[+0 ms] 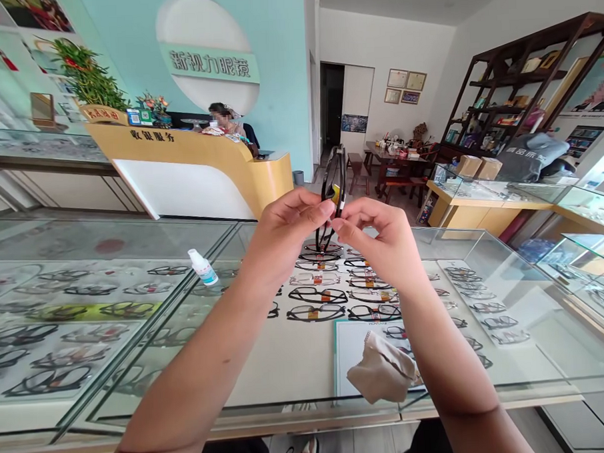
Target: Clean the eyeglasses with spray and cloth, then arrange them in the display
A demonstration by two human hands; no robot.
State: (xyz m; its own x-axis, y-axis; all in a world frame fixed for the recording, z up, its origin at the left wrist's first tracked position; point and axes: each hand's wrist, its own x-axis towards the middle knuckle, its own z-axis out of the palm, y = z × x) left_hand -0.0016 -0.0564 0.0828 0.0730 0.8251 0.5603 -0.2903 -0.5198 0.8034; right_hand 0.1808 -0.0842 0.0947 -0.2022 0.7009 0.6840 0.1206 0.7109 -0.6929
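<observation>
I hold a pair of black-framed eyeglasses [340,165] on edge above the glass counter, a small yellow label on its lens. My left hand [294,223] pinches the frame between thumb and fingers. On the other side, my right hand [377,236] has its thumb and fingertips closed at the lower part of the glasses. A beige cloth [381,368] lies crumpled on the counter near my right forearm. To the left stands a white spray bottle [204,267] with a blue label, slightly tilted in the view.
Under the glass counter top [268,375] lie rows of eyeglasses [317,294]. Another display case [73,246] adjoins on the left. Behind stands a yellow and white service desk [180,185] with a person [232,126] at it. A person in grey [532,156] bends over cases at the right.
</observation>
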